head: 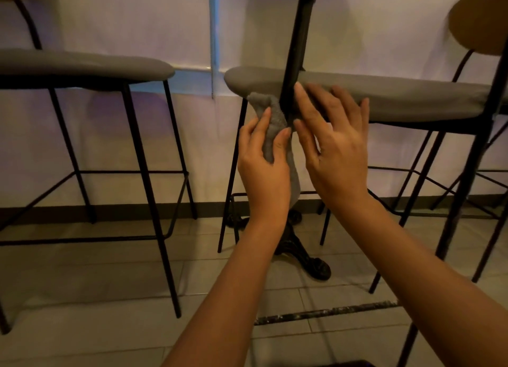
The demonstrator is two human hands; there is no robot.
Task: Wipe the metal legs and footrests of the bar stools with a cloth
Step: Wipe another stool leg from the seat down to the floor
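A grey cloth (270,113) is wrapped against a black metal post (298,36) at the centre. My left hand (264,168) grips the cloth from the left, thumb and fingers pinching it. My right hand (334,146) is on the post's right side, fingers spread, with its fingertips on the post and the cloth's edge. Behind the post stands a bar stool with a grey seat (384,94) and thin black legs (229,179). Another bar stool (82,67) stands at the left with black legs and a footrest (82,238).
The post ends in an ornate black cast base (302,254) on the tiled floor. More black stool legs (464,188) stand close at the right, below a wooden backrest (478,23). A white wall with a dark skirting runs behind. A dark strip (324,311) crosses the floor tiles.
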